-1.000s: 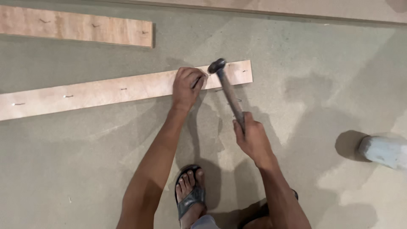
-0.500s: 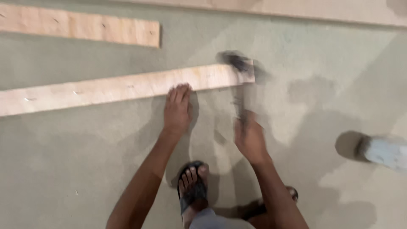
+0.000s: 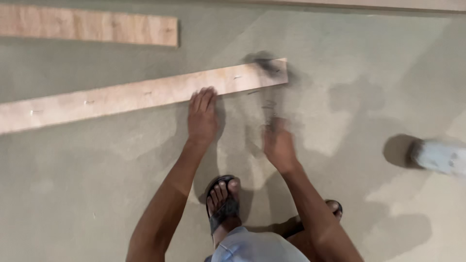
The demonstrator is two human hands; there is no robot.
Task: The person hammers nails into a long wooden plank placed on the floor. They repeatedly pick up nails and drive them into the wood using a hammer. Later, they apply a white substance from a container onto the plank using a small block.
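A long plywood strip lies slanted on the grey floor, with several nails showing along it. My left hand lies flat with its fingertips on the strip's near edge, holding nothing. My right hand grips the handle of a hammer, which is blurred by motion. The hammer's dark head is over the strip's right end. A few loose nails lie on the floor between the strip and my right hand.
A second plywood strip lies at the top left. A board edge runs along the top. A pale blurred object sits at the right edge. My sandalled feet are below my hands.
My left hand let go of the nail it pinched and moved down to rest flat on the strip's edge. The hammer swung onto the strip's right end.
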